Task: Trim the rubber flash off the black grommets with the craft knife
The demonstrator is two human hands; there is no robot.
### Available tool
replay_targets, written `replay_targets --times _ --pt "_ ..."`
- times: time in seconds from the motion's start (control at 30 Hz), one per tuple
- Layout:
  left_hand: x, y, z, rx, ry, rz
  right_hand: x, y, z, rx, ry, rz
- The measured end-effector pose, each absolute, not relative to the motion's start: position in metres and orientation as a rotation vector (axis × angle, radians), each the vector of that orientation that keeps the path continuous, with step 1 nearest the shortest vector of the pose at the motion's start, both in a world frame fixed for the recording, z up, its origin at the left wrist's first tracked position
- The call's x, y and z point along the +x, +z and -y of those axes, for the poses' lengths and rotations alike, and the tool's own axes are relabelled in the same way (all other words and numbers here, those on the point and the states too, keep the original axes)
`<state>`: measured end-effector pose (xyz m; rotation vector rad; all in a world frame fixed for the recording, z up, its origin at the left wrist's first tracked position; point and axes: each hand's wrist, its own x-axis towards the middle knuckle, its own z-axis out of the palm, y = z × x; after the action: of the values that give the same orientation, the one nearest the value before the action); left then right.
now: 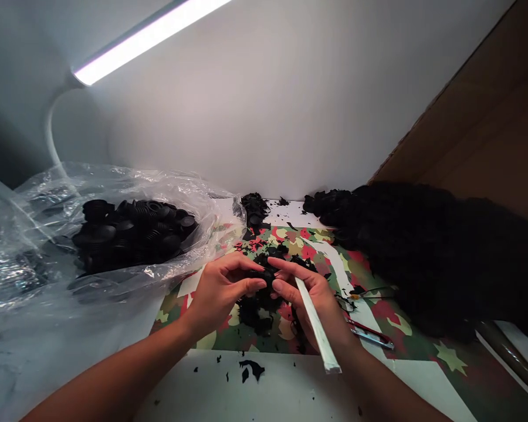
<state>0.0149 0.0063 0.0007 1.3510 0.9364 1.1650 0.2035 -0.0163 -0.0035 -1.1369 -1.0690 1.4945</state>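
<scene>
A small black rubber part (269,281) is held up between both hands over the mat's middle. My left hand (220,290) pinches its left side between thumb and fingers. From the other side, my right hand (312,296) brings thumb and forefinger against the part. A flat white stick (317,328) lies in the crook of my right hand and points back toward me; its far end is hidden by the hand. Black scraps (256,319) lie under and around my fingers.
At left, a clear plastic bag (158,179) holds many ribbed black parts (132,234). A large black heap (426,252) fills the right side before a cardboard panel (479,129). Red-handled snips (369,335) rest beside my right wrist. A lamp (149,41) shines above.
</scene>
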Motion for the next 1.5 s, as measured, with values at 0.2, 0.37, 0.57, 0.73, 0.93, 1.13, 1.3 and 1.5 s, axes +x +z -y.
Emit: replay_targets --times 0.2,0.37,0.57,0.73,0.93,1.13,1.3,1.5 --pt "0.01 -0.002 -0.01 1.576 1.097 -1.019 0.206 -0.006 0.014 -1.137 1.037 1.516" --pt "0.011 -0.006 -0.008 1.761 1.012 -1.095 0.209 -0.004 0.014 -1.081 0.636 1.792" --pt "0.017 -0.007 -0.004 1.762 0.987 -1.015 0.203 -0.006 0.013 -1.292 1.165 1.498" --pt "0.016 -0.003 -0.004 1.615 0.935 -0.98 0.213 -0.009 -0.002 -1.154 1.189 1.113" --pt "0.015 -0.01 -0.006 1.615 0.947 -1.013 0.226 -0.003 -0.004 -1.216 1.169 1.364" --pt "0.02 -0.015 -0.003 1.777 1.001 -1.043 0.207 -0.003 0.007 -1.14 0.871 1.787" --pt "0.022 -0.011 -0.005 1.749 0.952 -1.015 0.199 -0.007 0.008 -1.179 0.862 1.784" --pt "0.02 -0.004 0.001 1.586 0.85 -0.881 0.218 -0.013 -0.01 -1.259 0.965 1.308"
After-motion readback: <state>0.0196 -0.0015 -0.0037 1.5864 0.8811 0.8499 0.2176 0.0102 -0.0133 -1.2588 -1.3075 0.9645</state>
